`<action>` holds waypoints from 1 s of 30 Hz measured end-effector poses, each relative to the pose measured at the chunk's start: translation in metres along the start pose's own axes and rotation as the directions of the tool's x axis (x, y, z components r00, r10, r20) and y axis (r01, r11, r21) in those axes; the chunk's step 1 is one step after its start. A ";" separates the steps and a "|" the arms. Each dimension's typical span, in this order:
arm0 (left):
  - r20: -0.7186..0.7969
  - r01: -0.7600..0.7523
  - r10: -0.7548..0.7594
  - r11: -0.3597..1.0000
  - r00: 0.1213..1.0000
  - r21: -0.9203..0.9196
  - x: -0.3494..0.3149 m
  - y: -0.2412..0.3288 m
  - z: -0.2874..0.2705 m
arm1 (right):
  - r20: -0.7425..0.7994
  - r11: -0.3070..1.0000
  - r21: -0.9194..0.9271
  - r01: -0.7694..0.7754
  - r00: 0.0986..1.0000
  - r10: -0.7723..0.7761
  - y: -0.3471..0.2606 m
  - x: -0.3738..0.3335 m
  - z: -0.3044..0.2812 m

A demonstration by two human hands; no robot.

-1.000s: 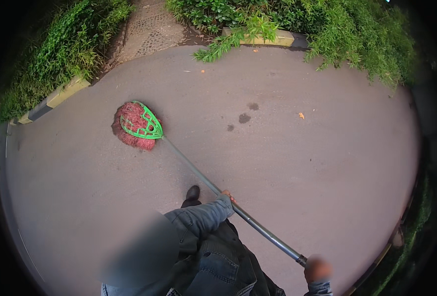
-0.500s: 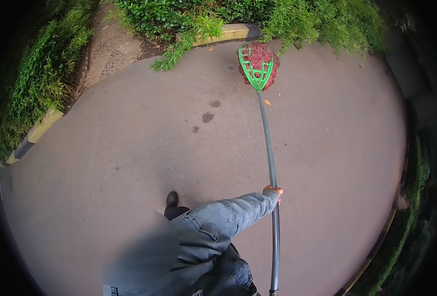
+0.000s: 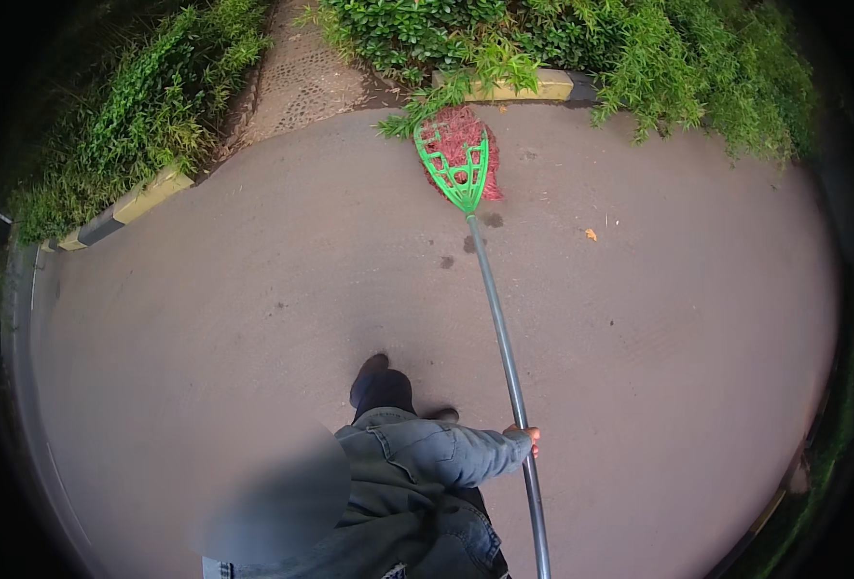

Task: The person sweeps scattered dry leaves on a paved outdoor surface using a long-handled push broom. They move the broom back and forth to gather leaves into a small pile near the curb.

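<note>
A long-handled broom with a grey pole [image 3: 500, 333] reaches away from me over the paved ground. At its far end is a green openwork plastic head [image 3: 462, 177] shaped like a fan, with shaggy red bristles [image 3: 458, 130] behind it. The bristles rest on the pavement close to the planted border. My left hand [image 3: 527, 440] is closed round the pole; its arm, in a faded denim-like sleeve, crosses in front of my body. Below this hand the pole runs out past the lower edge. My right hand does not show.
Leafy bushes [image 3: 408, 34] overhang a yellow-and-black kerb [image 3: 519, 87] at the far side. More plants [image 3: 137, 125] and another kerb [image 3: 147, 196] stand at the left, beside a pebbled path [image 3: 306, 82]. An orange leaf [image 3: 591, 234] and dark damp spots lie on the pavement [image 3: 678, 386].
The broom head has swung left across the pavement, past the damp spots and away from the orange leaf. My left hand has drawn nearer to me, still round the pole. Both shoes now show.
</note>
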State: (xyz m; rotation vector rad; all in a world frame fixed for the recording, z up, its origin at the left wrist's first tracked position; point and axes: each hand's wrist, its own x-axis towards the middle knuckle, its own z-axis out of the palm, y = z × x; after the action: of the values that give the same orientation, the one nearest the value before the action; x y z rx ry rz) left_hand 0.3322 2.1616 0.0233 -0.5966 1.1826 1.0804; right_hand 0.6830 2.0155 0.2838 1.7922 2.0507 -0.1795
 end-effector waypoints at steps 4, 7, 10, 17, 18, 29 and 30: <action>-0.252 -0.059 0.000 0.973 0.968 -0.225 0.037 0.054 -0.083 | 0.054 0.962 -0.135 0.236 0.971 -0.231 -0.079 0.081 -0.039; -0.337 -0.144 0.006 0.911 0.942 -0.387 0.051 0.126 -0.165 | 0.101 0.923 -0.105 0.372 0.927 -0.362 -0.165 0.141 -0.048; -0.371 -0.215 0.042 0.873 0.928 -0.438 0.066 0.208 -0.284 | 0.078 0.831 -0.038 0.555 0.831 -0.551 -0.276 0.185 -0.042; -0.521 -0.450 0.075 0.618 0.850 -0.645 -0.005 0.438 -0.555 | 0.035 0.564 0.020 0.825 0.564 -0.825 -0.609 0.187 -0.102; -0.550 -0.487 0.096 0.607 0.830 -0.628 -0.020 0.468 -0.577 | 0.041 0.542 0.032 0.840 0.541 -0.840 -0.653 0.180 -0.122; -0.531 -0.499 0.069 0.461 0.845 -0.734 -0.013 0.579 -0.658 | -0.096 0.227 0.034 0.973 0.229 -0.969 -0.823 0.186 -0.205; -0.498 -0.468 0.066 0.466 0.865 -0.751 0.000 0.582 -0.650 | -0.104 0.252 0.027 0.967 0.254 -0.962 -0.820 0.191 -0.210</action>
State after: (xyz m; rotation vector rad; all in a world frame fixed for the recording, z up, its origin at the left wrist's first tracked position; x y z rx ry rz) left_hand -0.4739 1.8499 -0.0938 -1.5244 1.0338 1.9337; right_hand -0.1769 2.1303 0.2632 0.2118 2.9397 -0.5580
